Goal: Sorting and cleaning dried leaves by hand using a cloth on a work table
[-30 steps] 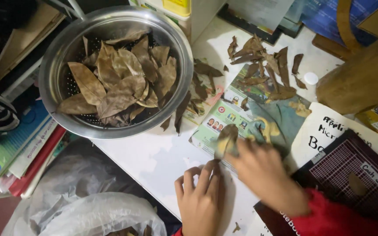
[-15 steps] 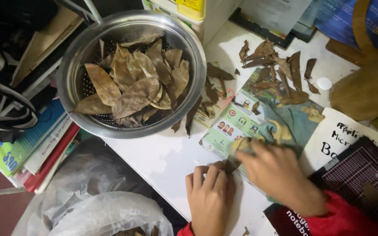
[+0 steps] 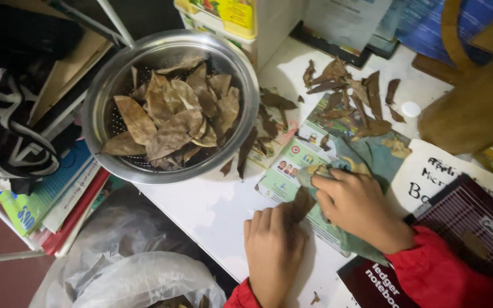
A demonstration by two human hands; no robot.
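The left hand [image 3: 272, 251] now lies flat, pinning a dry leaf [image 3: 300, 204] to the table [image 3: 201, 211]. The right hand [image 3: 358, 208], lowered since earlier, presses a cloth [image 3: 366, 159] over the leaf's far end; wiping is under way.

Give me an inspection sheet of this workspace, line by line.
Surface: white table, partly covered with printed sheets and books.
Job's things: dry brown leaf flat on the table; greenish cloth; loose leaf pile; metal colander filled with leaves.
Clutter: dark notebook, white bottle cap, brown paper bag.
Hands: left hand pressed flat on the leaf's end; right hand on the cloth beside the leaf.
Cables: nothing seen.
Surroundings: stacked books and clear plastic bag below the table edge.
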